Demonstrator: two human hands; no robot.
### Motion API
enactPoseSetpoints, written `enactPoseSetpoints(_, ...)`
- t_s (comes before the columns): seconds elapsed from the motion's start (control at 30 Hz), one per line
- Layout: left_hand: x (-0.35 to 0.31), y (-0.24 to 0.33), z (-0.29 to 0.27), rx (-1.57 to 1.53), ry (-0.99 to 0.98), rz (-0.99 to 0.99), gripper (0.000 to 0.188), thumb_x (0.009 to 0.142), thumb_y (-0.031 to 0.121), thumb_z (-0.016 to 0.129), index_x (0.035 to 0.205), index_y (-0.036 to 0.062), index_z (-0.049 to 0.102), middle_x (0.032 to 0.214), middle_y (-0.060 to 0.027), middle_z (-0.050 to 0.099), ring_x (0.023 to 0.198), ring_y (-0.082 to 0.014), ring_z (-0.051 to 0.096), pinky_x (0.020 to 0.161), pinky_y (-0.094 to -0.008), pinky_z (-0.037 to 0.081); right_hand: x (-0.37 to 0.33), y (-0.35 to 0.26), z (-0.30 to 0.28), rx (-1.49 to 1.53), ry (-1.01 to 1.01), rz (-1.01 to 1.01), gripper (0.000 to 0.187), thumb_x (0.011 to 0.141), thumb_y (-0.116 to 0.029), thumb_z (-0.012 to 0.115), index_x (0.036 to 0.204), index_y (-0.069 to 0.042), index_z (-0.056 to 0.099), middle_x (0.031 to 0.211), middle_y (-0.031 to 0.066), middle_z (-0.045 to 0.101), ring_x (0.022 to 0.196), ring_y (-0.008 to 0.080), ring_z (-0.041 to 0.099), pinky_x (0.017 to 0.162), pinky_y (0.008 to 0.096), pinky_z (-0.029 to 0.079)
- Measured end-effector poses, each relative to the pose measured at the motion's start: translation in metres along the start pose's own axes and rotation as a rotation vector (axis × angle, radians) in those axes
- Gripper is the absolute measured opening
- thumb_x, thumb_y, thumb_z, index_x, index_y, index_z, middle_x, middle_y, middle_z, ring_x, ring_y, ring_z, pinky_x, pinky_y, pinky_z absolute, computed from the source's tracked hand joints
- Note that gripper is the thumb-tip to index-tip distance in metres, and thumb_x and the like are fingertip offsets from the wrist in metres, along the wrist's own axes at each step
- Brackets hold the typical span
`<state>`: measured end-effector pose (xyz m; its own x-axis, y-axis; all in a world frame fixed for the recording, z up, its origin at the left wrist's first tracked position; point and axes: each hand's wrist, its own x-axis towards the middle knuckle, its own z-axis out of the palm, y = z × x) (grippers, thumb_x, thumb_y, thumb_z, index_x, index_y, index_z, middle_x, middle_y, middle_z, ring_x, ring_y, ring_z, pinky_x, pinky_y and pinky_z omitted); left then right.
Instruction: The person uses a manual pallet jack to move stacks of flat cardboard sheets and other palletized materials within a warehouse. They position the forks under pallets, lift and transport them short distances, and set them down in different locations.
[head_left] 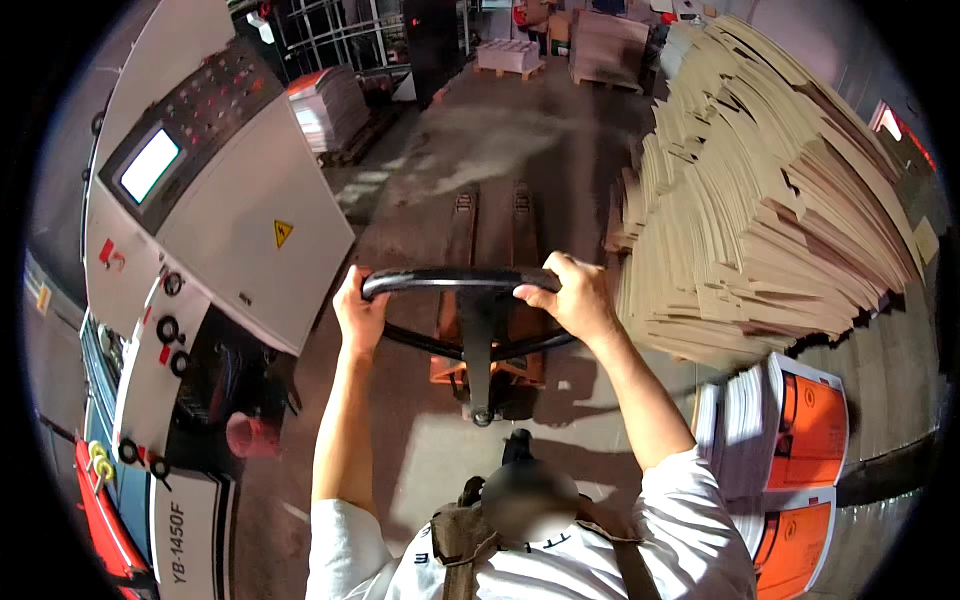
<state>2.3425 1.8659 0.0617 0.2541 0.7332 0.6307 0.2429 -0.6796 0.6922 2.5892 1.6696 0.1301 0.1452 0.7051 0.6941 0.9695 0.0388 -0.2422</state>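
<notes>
Both my hands grip the black loop handle (460, 281) of an orange pallet jack (445, 368). My left hand (360, 312) is closed round the handle's left corner. On the right side, my right hand (580, 295) wraps the top bar near its corner, thumb lying along it. The handle's dark centre shaft runs down toward me. Beyond it, the jack's two forks (461, 235) point away along the floor, and no load shows on them.
A machine cabinet (255, 215) with a lit screen stands close on the left, a red bucket (252, 436) below it. Tall stacks of brown cardboard sheets (740, 220) lean on the right, above orange-and-white printed stacks (808, 425). Loaded pallets (508, 58) stand at the far end.
</notes>
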Motion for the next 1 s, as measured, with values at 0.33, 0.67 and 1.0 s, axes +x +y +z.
enactPoseSetpoints(0.33,0.193,-0.101,0.166,0.065,-0.103,-0.027,0.026,0.069,-0.002,0.071,0.084,0.0012,0.051,0.072,-0.0139,0.056,0.064,-0.0297,0.055,0.062,-0.0318,0.045,0.154,0.170,0.108,-0.049,-0.032,0.085,0.056,0.076,-0.062,0.065,0.073,-0.007,0.054,0.060,0.0079,0.060,0.052,0.0216,0.063,0.046,0.0323,0.049)
enactPoseSetpoints(0.67,0.391,-0.176,0.386,-0.066,-0.226,0.003,0.025,0.068,0.002,0.075,0.085,0.0032,0.056,0.078,-0.0170,0.060,0.075,-0.0358,0.061,0.066,-0.0366,0.048,0.285,0.371,0.188,-0.115,0.002,0.233,0.051,0.076,-0.054,0.071,0.076,-0.005,0.055,0.058,0.0122,0.059,0.054,0.0272,0.063,0.048,0.0361,0.047)
enactPoseSetpoints(1.0,0.555,-0.228,0.600,-0.132,-0.301,-0.014,0.029,0.069,0.004,0.075,0.087,0.0038,0.052,0.081,-0.0165,0.059,0.077,-0.0368,0.060,0.067,-0.0386,0.048,0.417,0.587,0.242,-0.136,-0.051,0.382,0.047,0.074,-0.048,0.076,0.077,-0.006,0.055,0.062,0.0134,0.061,0.060,0.0308,0.065,0.053,0.0390,0.048)
